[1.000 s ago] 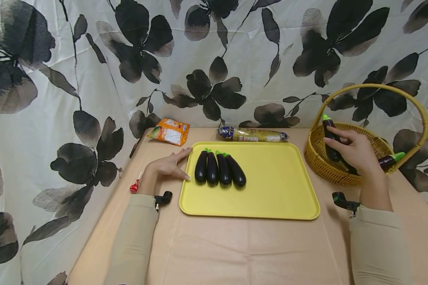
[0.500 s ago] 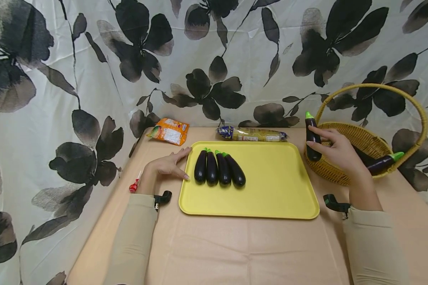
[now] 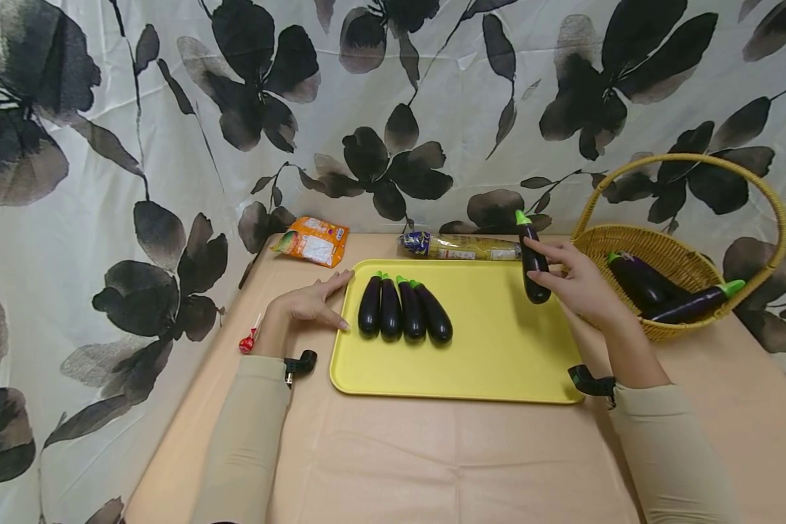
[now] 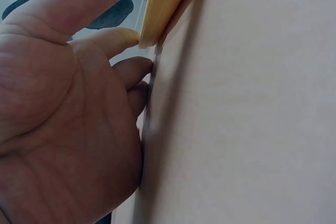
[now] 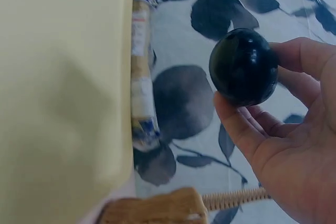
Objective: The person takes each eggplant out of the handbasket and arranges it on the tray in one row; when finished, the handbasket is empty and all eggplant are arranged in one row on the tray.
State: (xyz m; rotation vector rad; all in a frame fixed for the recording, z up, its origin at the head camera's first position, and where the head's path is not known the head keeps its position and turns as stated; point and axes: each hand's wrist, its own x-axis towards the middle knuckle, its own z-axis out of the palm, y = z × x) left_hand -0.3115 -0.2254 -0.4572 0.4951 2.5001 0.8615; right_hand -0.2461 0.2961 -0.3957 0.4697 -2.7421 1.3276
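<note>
My right hand [image 3: 579, 280] pinches a dark purple eggplant [image 3: 533, 266] between thumb and fingers, its green stem end up, over the right part of the yellow tray [image 3: 498, 356]. In the right wrist view the eggplant's round blunt end [image 5: 243, 67] faces the camera. Several eggplants [image 3: 402, 311] lie side by side on the tray's left half, stems toward the back. My left hand [image 3: 306, 302] rests at the tray's left rim, fingers spread and thumb on the edge. The left wrist view has the palm [image 4: 68, 124] beside the tray's corner [image 4: 165, 3].
A wicker basket [image 3: 586, 306] with a tall handle stands right of the tray, with eggplants [image 3: 691, 304] inside. Behind the tray lie a long yellow-and-blue package [image 3: 461, 246] and an orange packet [image 3: 314, 241]. A red lollipop [image 3: 247, 340] is beside the left wrist. A floral cloth [image 3: 380, 109] hangs behind.
My right hand has carried the eggplant left, out of the basket and over the tray. The left hand has stayed at the tray's rim.
</note>
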